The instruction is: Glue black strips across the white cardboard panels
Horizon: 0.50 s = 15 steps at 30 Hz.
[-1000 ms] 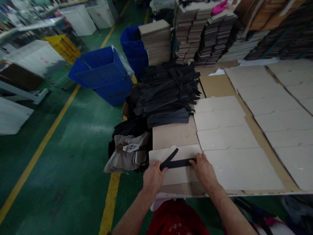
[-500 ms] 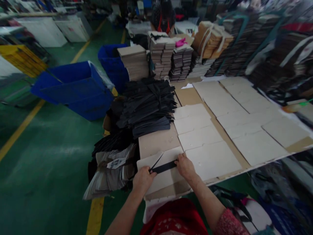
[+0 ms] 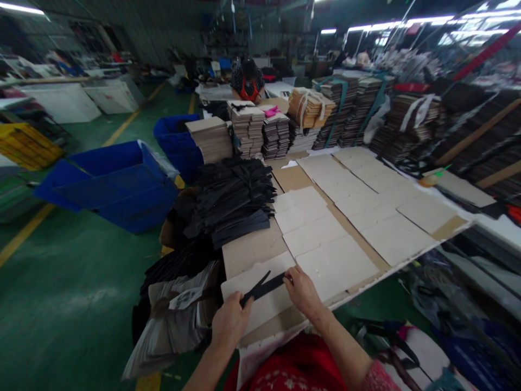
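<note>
A black strip (image 3: pixel 269 288), a narrow tail angling from its left end, spans a pale panel (image 3: pixel 264 311) on the counter (image 3: pixel 296 180); contact is unclear. The left hand (image 3: pixel 228 321) and right hand (image 3: pixel 302 291) each have fingers pinched closed on an end. Uneven pull could skew the strip; a brushing wrist might shift the panel.

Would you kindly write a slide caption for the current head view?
Left hand and right hand hold a black strip over a pale panel, with more black strips heaped beyond.
</note>
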Tool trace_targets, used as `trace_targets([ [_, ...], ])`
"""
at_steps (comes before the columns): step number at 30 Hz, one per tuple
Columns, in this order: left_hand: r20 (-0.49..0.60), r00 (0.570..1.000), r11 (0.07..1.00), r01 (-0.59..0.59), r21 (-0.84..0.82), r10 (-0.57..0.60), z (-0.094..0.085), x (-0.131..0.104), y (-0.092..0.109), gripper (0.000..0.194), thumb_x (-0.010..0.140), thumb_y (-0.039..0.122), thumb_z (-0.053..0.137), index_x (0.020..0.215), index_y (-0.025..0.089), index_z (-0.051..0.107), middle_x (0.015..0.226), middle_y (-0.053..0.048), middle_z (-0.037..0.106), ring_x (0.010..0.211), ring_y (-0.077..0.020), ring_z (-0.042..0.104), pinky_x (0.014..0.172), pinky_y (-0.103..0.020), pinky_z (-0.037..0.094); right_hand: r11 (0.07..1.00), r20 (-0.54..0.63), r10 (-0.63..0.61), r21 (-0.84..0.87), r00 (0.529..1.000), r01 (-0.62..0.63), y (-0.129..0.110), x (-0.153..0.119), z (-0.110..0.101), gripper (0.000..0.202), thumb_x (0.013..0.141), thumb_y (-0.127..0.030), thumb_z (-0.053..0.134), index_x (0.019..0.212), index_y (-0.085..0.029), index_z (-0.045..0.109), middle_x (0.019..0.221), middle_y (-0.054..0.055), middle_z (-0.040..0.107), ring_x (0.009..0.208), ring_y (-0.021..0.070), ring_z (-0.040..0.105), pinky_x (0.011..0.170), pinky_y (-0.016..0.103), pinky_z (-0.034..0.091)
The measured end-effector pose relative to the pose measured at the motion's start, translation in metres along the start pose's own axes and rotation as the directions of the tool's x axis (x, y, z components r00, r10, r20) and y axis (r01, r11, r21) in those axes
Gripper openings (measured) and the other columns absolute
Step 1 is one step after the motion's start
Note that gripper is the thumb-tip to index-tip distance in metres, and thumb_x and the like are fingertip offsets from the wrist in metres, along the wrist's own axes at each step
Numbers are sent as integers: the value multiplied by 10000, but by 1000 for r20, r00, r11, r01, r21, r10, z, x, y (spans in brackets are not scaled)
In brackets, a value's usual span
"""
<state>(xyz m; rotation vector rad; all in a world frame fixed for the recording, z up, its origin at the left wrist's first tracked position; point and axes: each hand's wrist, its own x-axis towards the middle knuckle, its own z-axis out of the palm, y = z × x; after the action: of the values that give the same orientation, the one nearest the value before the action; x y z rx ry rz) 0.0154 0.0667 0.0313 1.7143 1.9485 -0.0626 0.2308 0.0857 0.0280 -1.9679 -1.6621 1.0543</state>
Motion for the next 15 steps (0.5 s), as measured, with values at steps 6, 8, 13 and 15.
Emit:
trace_targets([
  [6,524,809,741,177,-648,265,-3,-33,46,526,884,571,362,936,147,670,621,-38,658,432,-130,530,446,-226,339,753,241,-53,647,969,-119,12,-45,-22,514,851,-486,582,1291,-236,496,984,28,650,564,83,540,478,209,405],
  [8,623,690,667,271,-694,367,3,-36,68,537,835,594,429,916,126,679,582,-27,642,378,-101,481,402,-208,292,532,310,-58,814,949,-234,21,-45,-35,507,826,-528,625,1210,-206,551,684,-36,593,465,57,426,428,175,304],
  [13,705,522,643,336,-688,481,22,-31,118,448,814,528,507,918,122,666,589,-22,655,345,-89,493,395,-210,366,361,213,144,898,966,-251,54,-27,-70,414,671,-504,792,801,-183,565,465,-97,441,388,31,289,379,168,178],
  [15,710,528,631,364,-685,467,28,-26,132,420,797,499,548,979,132,643,662,-37,692,381,-100,542,423,-218,408,352,169,224,904,960,-241,75,-19,-86,423,660,-514,794,742,-191,532,444,-95,450,368,33,287,370,174,189],
])
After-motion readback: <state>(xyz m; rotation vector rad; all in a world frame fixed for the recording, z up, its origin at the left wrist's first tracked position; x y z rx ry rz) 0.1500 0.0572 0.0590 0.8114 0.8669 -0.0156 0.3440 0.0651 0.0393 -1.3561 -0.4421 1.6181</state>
